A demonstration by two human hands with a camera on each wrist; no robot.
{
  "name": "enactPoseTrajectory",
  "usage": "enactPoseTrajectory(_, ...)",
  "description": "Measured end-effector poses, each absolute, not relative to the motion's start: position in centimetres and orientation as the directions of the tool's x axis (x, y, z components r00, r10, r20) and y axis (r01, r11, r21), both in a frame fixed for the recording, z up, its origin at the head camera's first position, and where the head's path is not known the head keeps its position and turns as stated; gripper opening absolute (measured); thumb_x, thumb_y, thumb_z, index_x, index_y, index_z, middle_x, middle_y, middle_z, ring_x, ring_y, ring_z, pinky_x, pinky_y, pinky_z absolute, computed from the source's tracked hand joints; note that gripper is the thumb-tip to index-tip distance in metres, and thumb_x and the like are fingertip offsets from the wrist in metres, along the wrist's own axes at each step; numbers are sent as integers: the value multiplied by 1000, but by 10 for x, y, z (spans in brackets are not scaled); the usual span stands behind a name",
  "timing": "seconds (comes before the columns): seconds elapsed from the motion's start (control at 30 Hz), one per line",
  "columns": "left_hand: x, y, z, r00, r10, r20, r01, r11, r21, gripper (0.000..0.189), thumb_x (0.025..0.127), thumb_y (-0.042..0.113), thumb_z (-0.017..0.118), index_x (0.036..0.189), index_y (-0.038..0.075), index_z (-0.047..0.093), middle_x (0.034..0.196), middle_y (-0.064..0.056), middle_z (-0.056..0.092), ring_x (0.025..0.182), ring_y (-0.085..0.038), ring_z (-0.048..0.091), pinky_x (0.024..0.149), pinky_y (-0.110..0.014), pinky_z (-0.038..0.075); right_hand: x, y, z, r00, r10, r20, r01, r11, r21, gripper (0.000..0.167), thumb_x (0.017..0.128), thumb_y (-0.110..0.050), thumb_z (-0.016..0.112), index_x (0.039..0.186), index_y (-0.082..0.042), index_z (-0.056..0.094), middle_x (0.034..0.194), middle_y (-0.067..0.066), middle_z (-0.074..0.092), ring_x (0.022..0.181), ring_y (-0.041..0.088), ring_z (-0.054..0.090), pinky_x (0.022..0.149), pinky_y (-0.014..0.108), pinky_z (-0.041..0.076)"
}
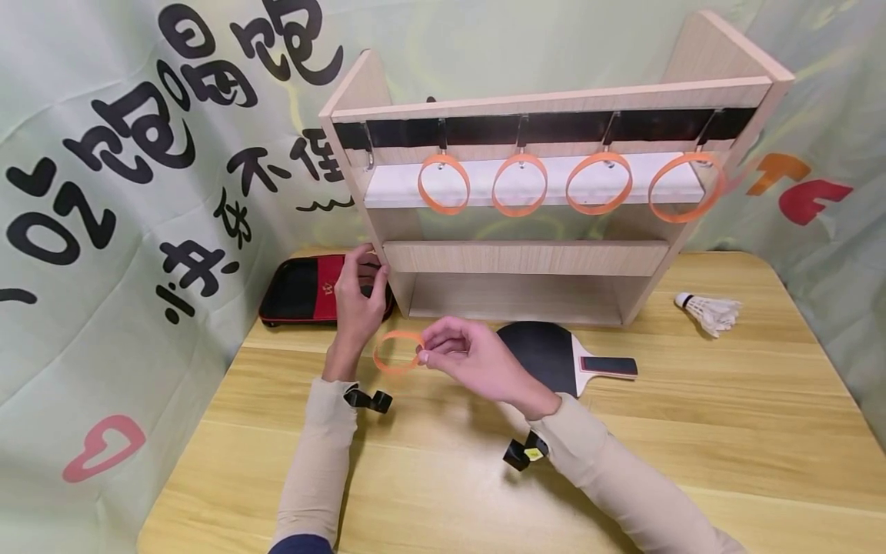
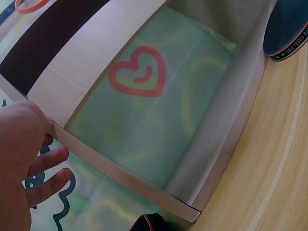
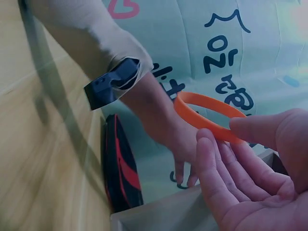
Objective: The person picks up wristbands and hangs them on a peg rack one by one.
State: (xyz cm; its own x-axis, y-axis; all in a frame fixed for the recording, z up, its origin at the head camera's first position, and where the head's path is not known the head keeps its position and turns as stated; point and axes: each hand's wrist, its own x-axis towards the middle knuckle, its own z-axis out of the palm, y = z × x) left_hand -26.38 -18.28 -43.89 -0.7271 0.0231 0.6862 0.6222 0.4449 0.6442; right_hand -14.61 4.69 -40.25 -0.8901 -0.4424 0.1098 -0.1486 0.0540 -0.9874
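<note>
Between thumb and fingertips, my right hand (image 1: 477, 358) pinches a thin orange ring (image 1: 398, 352), held above the table in front of the shelf's lower left corner. In the right wrist view the ring (image 3: 207, 115) tilts, its near side between thumb and index finger. My left hand (image 1: 361, 296) rests against the outer edge of the left side panel of a pale wooden shelf (image 1: 526, 258); two of its fingers (image 2: 50, 180) extend loosely outside the panel. Several similar orange rings (image 1: 444, 209) hang from hooks along the shelf's black strip (image 1: 484, 131). The leftmost hook (image 1: 370, 150) carries no ring.
A black and red case (image 1: 298, 288) lies behind my left hand. Under my right wrist is a black table tennis paddle (image 1: 536, 350), its handle to the right. A shuttlecock (image 1: 713, 312) lies right of the shelf. Printed cloth (image 1: 124, 231) hangs around the table.
</note>
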Motion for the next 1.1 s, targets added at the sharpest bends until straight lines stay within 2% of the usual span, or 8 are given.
enactPoseTrajectory(0.1, -263, -183, -438, -725, 22, 688, 623, 445, 643, 37, 106, 7, 70, 141, -1, 60, 116, -23, 72, 96, -33, 74, 86, -25, 59, -148, 40, -397, -891, -435, 132, -158, 23, -987, 20, 100, -3, 77, 119, 1, 73, 110, 18, 80, 105, 41, 78, 88, 26, 63)
enactPoseTrajectory(0.27, -261, -181, -436, -722, 12, 691, 625, 440, 645, 37, 105, 6, 70, 140, -2, 60, 114, -24, 72, 94, -36, 74, 86, -20, 58, -154, 30, -386, -896, -416, 159, -180, 13, -984, 20, 101, -5, 77, 119, 1, 73, 111, 17, 79, 103, 34, 79, 91, 27, 64)
enactPoseTrajectory(0.47, -260, -180, -434, -722, 13, 691, 624, 444, 644, 37, 105, 6, 70, 139, -4, 60, 113, -26, 72, 93, -38, 73, 87, -19, 56, -160, 23, -371, -908, -376, 186, -194, -18, -981, 21, 101, -4, 77, 120, 1, 73, 113, 18, 79, 103, 33, 79, 93, 29, 65)
enactPoseTrajectory(0.67, -261, -181, -434, -706, 25, 708, 644, 439, 627, 38, 104, 5, 70, 140, -4, 60, 114, -26, 71, 95, -37, 72, 87, -21, 56, -166, 18, -356, -919, -325, 225, -215, -65, -974, 24, 100, -5, 77, 122, 3, 73, 115, 18, 78, 98, 18, 79, 93, 31, 65)
enactPoseTrajectory(0.9, -262, -183, -436, -730, 50, 682, 641, 396, 657, 44, 103, 3, 70, 144, -4, 56, 119, -27, 68, 102, -36, 70, 87, -32, 59, -170, 7, -346, -924, -271, 268, -250, -101, -963, 23, 100, -2, 77, 121, 5, 71, 117, 22, 77, 103, 23, 78, 94, 29, 65)
enactPoseTrajectory(1.1, -264, -182, -439, -712, 21, 702, 646, 414, 642, 46, 95, -6, 71, 140, -9, 57, 119, -30, 69, 102, -41, 71, 88, -38, 59, -176, 0, -340, -924, -227, 308, -285, -129, -950, 22, 99, 0, 77, 120, 6, 72, 116, 23, 77, 101, 19, 78, 96, 35, 65)
